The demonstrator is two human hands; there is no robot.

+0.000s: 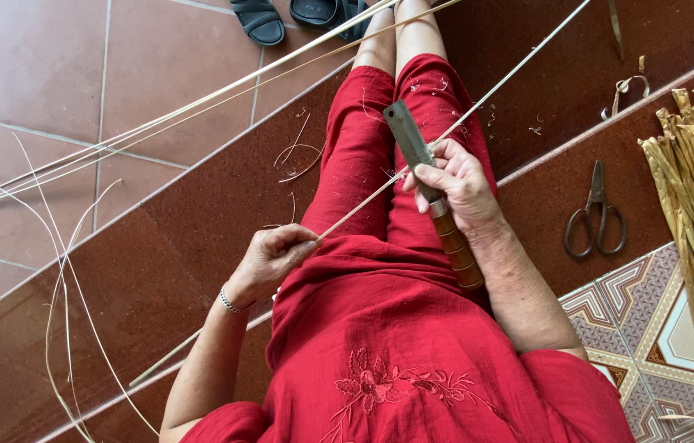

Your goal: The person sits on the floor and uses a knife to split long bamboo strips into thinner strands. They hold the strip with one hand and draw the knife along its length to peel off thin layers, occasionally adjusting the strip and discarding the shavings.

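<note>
We have the thin pale strip [379, 193] running slantwise across our lap, pinched at its near end by our left hand [269, 258] and pressed against the flat blade of the knife [429, 193], whose wooden handle our right hand [457, 189] grips tight. Just past that grip our thumb lies beside the edge, so a slip could nick it, we judge. Beneath the grip sit our red-clad legs, exposed if the blade jumps. A twist might snap the strip. Scissors [595, 215] lie off beyond our right wrist.
</note>
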